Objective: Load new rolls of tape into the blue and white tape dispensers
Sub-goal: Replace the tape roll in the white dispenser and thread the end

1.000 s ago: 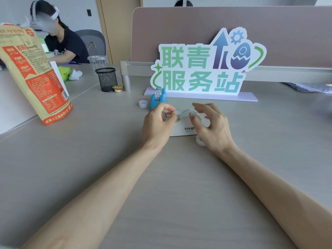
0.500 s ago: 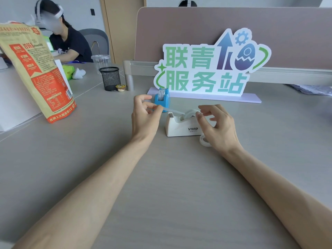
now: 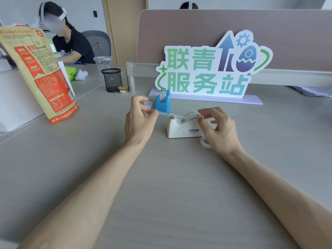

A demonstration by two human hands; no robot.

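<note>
A white tape dispenser (image 3: 183,129) marked VIVID stands mid-table with a clear tape roll (image 3: 190,116) seated in it. My left hand (image 3: 139,121) pinches the free end of a tape strip (image 3: 168,114) drawn out to the left over the cutter. My right hand (image 3: 218,128) has fingertips on the roll at the dispenser's right end. Behind stands a small blue dispenser (image 3: 163,103) holding a printed tape roll (image 3: 162,96). A spare clear ring (image 3: 204,143) lies on the table under my right wrist.
A small white cap (image 3: 148,105) sits left of the blue dispenser. A green and blue sign (image 3: 206,71) stands behind. A mesh pen cup (image 3: 112,79), a small lidded tub (image 3: 122,89) and an orange paper bag (image 3: 38,72) are at the left. A seated person (image 3: 68,44) is far left.
My left hand has pulled the tape end leftward away from the white dispenser, stretching out a strip. My right hand has stayed on the roll.
</note>
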